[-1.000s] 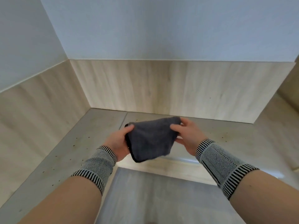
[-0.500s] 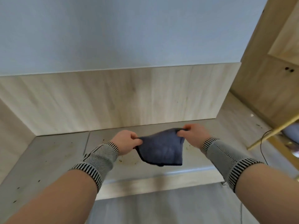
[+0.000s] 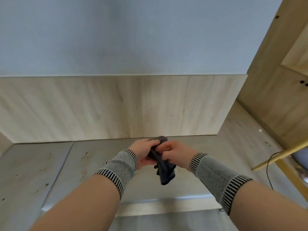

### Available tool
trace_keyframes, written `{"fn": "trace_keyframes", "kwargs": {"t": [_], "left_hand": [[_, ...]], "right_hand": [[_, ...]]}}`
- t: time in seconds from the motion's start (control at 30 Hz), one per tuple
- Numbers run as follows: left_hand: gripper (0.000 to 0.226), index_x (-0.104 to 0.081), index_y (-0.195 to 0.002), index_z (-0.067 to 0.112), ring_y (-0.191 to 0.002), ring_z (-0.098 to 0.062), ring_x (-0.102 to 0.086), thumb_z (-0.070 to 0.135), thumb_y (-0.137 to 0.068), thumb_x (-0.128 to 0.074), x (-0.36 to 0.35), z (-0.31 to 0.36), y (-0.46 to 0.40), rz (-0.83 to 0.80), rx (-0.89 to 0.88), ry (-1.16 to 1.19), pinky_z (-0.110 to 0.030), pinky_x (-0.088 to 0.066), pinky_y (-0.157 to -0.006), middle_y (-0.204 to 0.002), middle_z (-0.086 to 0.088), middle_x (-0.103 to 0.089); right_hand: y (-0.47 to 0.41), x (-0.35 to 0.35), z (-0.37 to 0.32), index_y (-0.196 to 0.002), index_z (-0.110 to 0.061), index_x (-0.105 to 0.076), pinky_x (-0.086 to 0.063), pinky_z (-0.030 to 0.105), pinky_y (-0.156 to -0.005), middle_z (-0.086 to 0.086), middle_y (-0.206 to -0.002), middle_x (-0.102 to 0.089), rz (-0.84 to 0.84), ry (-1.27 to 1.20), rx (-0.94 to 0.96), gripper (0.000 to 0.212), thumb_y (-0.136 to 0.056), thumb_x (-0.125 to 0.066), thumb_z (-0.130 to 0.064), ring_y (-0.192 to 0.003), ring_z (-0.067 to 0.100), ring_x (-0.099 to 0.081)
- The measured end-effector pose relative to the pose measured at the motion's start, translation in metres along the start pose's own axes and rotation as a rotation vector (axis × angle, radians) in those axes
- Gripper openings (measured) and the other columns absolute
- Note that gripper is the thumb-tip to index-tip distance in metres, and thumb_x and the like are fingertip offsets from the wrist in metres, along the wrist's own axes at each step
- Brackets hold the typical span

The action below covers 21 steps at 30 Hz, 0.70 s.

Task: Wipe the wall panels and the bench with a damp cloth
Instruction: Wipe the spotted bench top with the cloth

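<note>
We hold the dark cloth (image 3: 164, 165) bunched between our left hand (image 3: 144, 153) and right hand (image 3: 177, 155), both closed around it and pressed together above the speckled bench (image 3: 80, 165), its loose end hanging down, with the pale wood wall panel (image 3: 116, 107) behind.

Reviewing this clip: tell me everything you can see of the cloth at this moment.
The cloth is dark grey, soft and towel-like, bunched into a narrow fold. Its upper part is squeezed between the left hand and the right hand, with a small bulge showing above the fingers. The lower end hangs free below the hands, ending in a blunt corner. It is held in the air over the bench, in front of the wall panel, touching neither. Whether it is damp cannot be told.
</note>
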<state>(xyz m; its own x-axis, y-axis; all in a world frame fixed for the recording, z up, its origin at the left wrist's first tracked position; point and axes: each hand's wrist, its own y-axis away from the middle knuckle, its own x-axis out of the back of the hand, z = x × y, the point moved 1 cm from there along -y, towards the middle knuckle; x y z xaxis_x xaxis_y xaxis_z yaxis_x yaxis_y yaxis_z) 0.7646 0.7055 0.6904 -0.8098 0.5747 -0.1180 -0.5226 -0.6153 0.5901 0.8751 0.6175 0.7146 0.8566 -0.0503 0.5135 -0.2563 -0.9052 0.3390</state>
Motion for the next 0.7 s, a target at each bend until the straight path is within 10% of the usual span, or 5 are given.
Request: {"fn": "trace_keyframes", "kwargs": {"t": [0.1, 0.23, 0.5, 0.7], "left_hand": [[0.02, -0.057, -0.118, 0.008, -0.081, -0.025, -0.066, 0.013, -0.098, -0.057, -0.027, -0.005, -0.032, 0.009, 0.026, 0.014, -0.035, -0.057, -0.06, -0.102, -0.015, -0.066], [0.009, -0.06, -0.106, 0.017, -0.081, -0.02, -0.066, 0.015, -0.099, -0.055, -0.076, -0.01, -0.057, -0.158, 0.069, 0.025, -0.034, -0.057, -0.071, -0.099, -0.009, -0.066], [0.021, -0.062, -0.108, 0.008, -0.084, -0.024, -0.066, 0.021, -0.104, -0.046, -0.126, -0.042, -0.11, 0.09, 0.14, 0.248, -0.037, -0.06, -0.068, -0.103, -0.014, -0.068], [0.029, -0.057, -0.127, 0.013, -0.108, -0.026, -0.062, 0.028, -0.102, -0.051, -0.147, -0.085, -0.147, 0.133, 0.209, -0.391, -0.041, -0.054, -0.084, -0.124, -0.011, -0.061]], "right_hand": [[-0.015, 0.043, 0.052, -0.086, -0.017, -0.066, -0.058, 0.033, -0.078, 0.007, -0.09, -0.065, 0.131, -0.282, -0.1, 0.028, -0.086, -0.049, 0.005, -0.078, 0.017, -0.061], [-0.038, 0.087, 0.12, -0.13, -0.014, -0.054, -0.048, 0.036, -0.096, 0.0, -0.125, -0.059, 0.075, -0.334, -0.104, 0.054, -0.077, -0.062, -0.008, -0.113, 0.019, -0.057], [-0.046, 0.104, 0.193, -0.112, -0.008, -0.066, -0.057, 0.043, -0.083, 0.018, -0.104, -0.072, -0.205, -0.616, -0.322, 0.049, -0.066, -0.076, -0.022, -0.097, 0.034, -0.068], [-0.034, 0.111, 0.258, -0.109, -0.012, -0.064, -0.058, 0.043, -0.082, 0.013, -0.096, -0.07, 0.043, -0.393, -0.418, 0.03, -0.081, -0.073, -0.009, -0.09, 0.03, -0.069]]}}
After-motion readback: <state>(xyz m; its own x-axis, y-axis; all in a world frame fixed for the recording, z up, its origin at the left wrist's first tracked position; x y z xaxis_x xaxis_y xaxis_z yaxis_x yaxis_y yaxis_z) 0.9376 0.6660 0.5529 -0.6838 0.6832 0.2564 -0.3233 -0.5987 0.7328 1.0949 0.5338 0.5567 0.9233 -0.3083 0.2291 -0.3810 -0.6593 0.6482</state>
